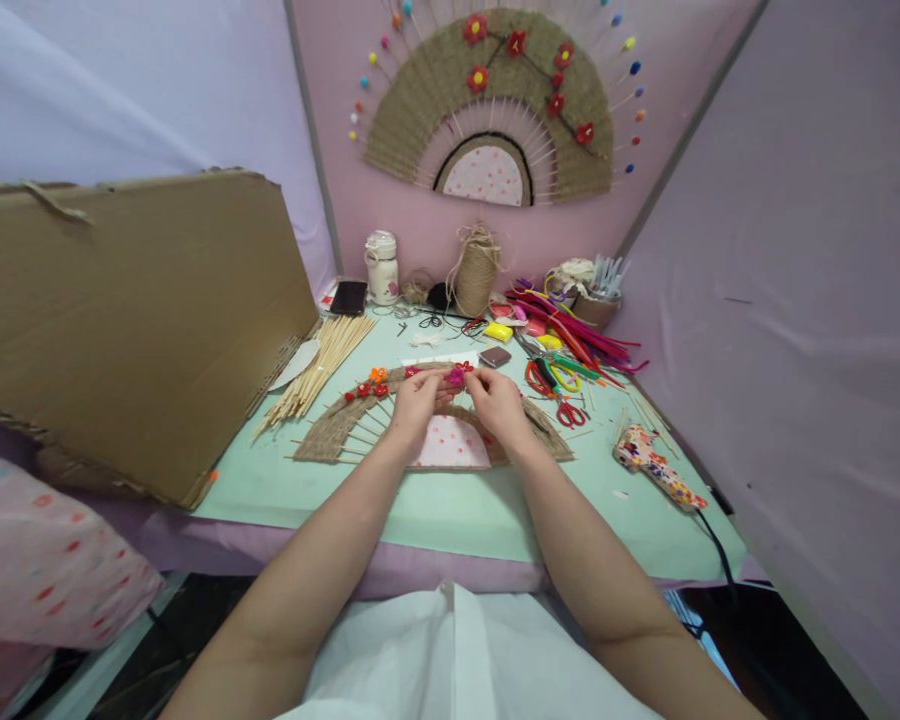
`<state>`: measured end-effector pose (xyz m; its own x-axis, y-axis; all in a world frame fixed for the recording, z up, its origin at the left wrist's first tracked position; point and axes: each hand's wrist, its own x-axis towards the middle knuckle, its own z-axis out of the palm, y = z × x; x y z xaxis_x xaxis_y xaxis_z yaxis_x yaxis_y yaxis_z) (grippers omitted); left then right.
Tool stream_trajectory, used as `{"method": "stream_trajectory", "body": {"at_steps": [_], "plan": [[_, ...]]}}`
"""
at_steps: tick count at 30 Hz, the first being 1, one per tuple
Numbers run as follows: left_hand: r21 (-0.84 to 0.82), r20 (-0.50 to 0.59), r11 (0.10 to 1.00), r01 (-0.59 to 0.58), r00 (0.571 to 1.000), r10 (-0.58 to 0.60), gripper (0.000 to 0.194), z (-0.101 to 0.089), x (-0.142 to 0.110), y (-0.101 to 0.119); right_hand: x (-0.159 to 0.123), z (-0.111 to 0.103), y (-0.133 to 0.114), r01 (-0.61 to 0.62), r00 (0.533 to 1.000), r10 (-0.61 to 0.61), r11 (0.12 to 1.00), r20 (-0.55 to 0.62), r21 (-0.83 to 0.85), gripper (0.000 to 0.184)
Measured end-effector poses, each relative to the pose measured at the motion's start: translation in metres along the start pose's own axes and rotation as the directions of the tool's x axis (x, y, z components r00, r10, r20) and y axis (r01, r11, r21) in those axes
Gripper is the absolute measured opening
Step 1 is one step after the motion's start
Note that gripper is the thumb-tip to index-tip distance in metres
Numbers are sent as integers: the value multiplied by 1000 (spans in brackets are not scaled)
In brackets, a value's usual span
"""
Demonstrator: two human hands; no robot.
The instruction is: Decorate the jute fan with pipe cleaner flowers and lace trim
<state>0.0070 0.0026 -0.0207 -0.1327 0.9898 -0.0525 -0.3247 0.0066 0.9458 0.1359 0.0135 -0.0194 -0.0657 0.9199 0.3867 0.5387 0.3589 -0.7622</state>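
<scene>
Both hands meet above the middle of a twine-wrapped fan [330, 430] that lies on the table. Between their fingertips is a small magenta flower [456, 377]. My left hand [418, 402] is closed, its fingers at the flower's left side. My right hand [497, 402] pinches at the flower's right side. Red and orange flowers [378, 376] sit along the fan's upper left edge. Below the hands, the fan's centre is a pale half circle [451, 442] with pink dots. My hands hide part of the fan's upper edge.
A bundle of wooden sticks [319, 368] and a cardboard sheet [135, 320] are at left. Behind stand a bottle [382, 268] and a twine spool [478, 275]. Red-handled scissors [570, 413], pipe cleaners [581, 335] and a corded glue gun [656, 468] lie right. A finished-looking fan [397, 130] hangs on the wall.
</scene>
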Motion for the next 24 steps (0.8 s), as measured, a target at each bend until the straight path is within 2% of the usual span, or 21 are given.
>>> {"method": "stream_trajectory", "body": {"at_steps": [4, 10, 16, 19, 24], "plan": [[-30, -30, 999, 21, 999, -22, 17, 1, -1, 3, 2, -3, -1, -31, 1000, 31, 999, 6, 11, 36], [5, -18, 1000, -2, 1000, 2, 19, 0, 0, 0, 2, -2, -1, -41, 999, 42, 998, -19, 48, 31], [93, 10, 988, -126, 992, 126, 16, -3, 1, -6, 0, 5, 1, 22, 1000, -23, 960, 2, 278, 15], [177, 28, 959, -221, 975, 219, 10, -4, 2, -10, -1, 5, -1, 31, 999, -34, 958, 3, 285, 11], [367, 64, 860, -356, 931, 358, 9, -8, 4, -14, -2, 5, -4, 40, 999, -39, 963, -9, 267, 9]]}}
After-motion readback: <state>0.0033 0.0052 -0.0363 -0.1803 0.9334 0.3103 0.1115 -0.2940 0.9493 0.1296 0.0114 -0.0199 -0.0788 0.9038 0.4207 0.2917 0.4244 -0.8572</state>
